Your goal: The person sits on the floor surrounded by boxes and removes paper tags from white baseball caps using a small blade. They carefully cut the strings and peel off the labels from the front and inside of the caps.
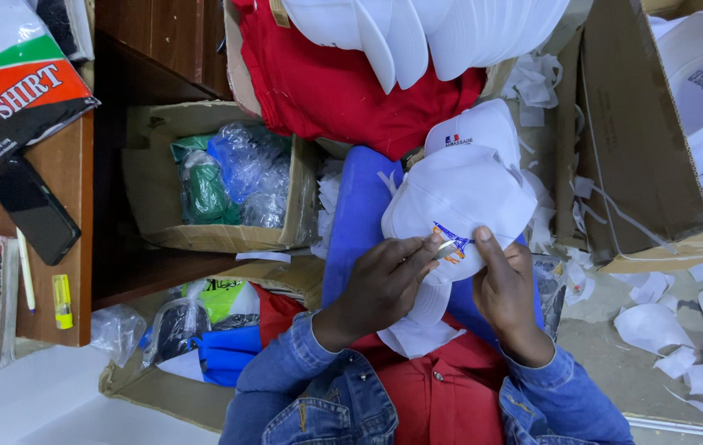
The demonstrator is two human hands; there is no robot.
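Denim sleeves and two hands working a white cap over a red lap.

Left hand [384,280] has its fingers curled around a small metal tool [445,248], the tip resting on the blue-and-orange embroidery [453,241] of the white cap [458,202]; right hand [504,284] grips the cap's edge, thumb pressed flat beside the stitching. Cap sits on the lap just above a blue cloth [355,214], a second white cap [483,128] touching behind it. Paper scraps [681,363] litter the floor to the right; a cardboard box [149,194] of plastic bags stands left.
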